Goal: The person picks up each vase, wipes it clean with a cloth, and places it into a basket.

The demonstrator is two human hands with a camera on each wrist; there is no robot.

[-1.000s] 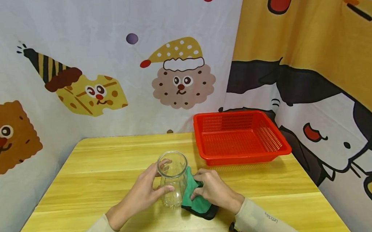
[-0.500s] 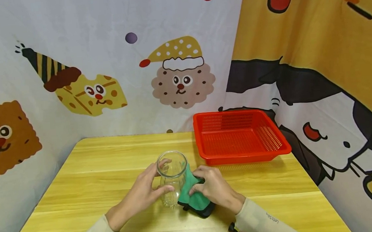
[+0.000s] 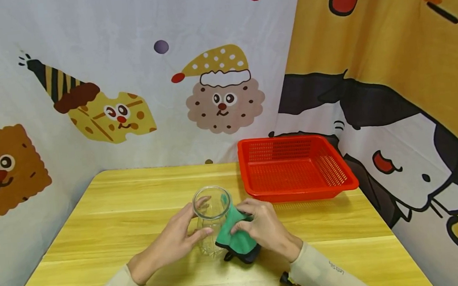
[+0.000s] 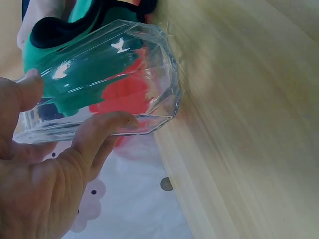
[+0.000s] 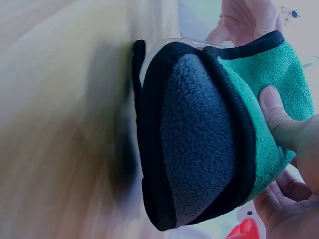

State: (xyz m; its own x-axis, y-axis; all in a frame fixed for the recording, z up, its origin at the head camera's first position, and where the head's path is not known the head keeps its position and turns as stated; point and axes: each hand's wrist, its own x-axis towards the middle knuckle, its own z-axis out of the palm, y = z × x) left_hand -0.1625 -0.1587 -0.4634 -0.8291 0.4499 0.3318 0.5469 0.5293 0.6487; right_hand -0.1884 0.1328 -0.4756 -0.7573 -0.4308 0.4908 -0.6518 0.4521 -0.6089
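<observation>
A clear glass jar (image 3: pixel 210 245) with a wide round mouth stands upright on the wooden table, its faceted side visible in the left wrist view. My left hand (image 3: pixel 173 237) grips the jar from the left, thumb on the near side and fingers around the far side. In my right hand (image 3: pixel 269 227) is a folded green cloth (image 3: pixel 241 241) with a dark grey reverse and black edging, pinched between thumb and fingers. The cloth lies against the jar's right side. Through the glass in the left wrist view, the green cloth (image 4: pixel 84 74) shows behind the wall.
A red plastic basket (image 3: pixel 289 196) with perforated sides sits at the back right of the table (image 3: pixel 136 199). Behind the table hangs a curtain (image 3: pixel 131 25) printed with cartoon figures. Black straps show at both wrists.
My right hand has shifted slightly up and left with the cloth, which now covers more of the jar's right side. My left hand and the jar have hardly moved.
</observation>
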